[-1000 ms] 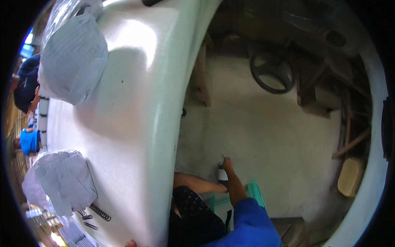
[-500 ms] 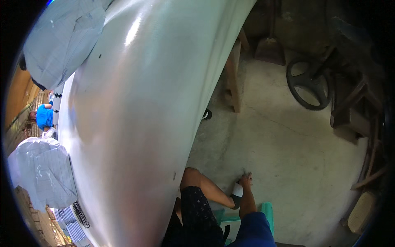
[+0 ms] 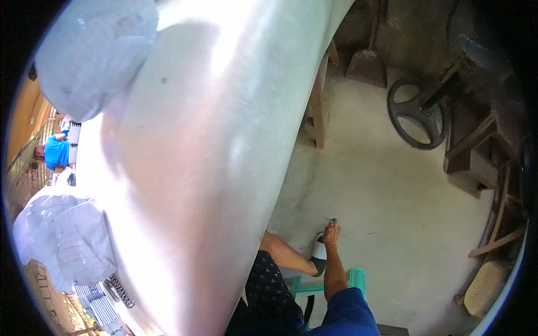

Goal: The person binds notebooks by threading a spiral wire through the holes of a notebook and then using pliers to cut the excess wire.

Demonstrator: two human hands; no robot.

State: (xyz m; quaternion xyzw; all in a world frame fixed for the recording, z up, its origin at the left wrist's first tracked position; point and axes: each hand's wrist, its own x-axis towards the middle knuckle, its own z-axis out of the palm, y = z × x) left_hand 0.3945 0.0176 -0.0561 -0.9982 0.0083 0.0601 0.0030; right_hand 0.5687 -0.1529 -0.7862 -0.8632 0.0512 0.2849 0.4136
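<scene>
My right hand (image 3: 331, 234) hangs low at the end of a blue sleeve (image 3: 348, 309), over the floor beside my foot in its dark and white slipper (image 3: 319, 253). Its fingers are closed. A small, dark, thin thing (image 3: 330, 219) sticks out at the fingertips, too small to name. My left hand does not show. A wide, shiny pale tabletop (image 3: 202, 168) fills the left and middle, hiding part of my legs in patterned dark shorts (image 3: 272, 291).
Two grey plastic-wrapped bundles (image 3: 70, 238) lie along the table's left side, near striped stacks (image 3: 103, 308). A person in blue (image 3: 56, 151) sits beyond. On the right are a dustpan (image 3: 367, 68), a black pedal wheel (image 3: 414, 115), wooden frames (image 3: 476, 162) and a green stool (image 3: 357, 280).
My right hand sits slightly higher in view, and the small dark thing at its fingertips shows more plainly. The view has shifted a little, and the tabletop looks brighter.
</scene>
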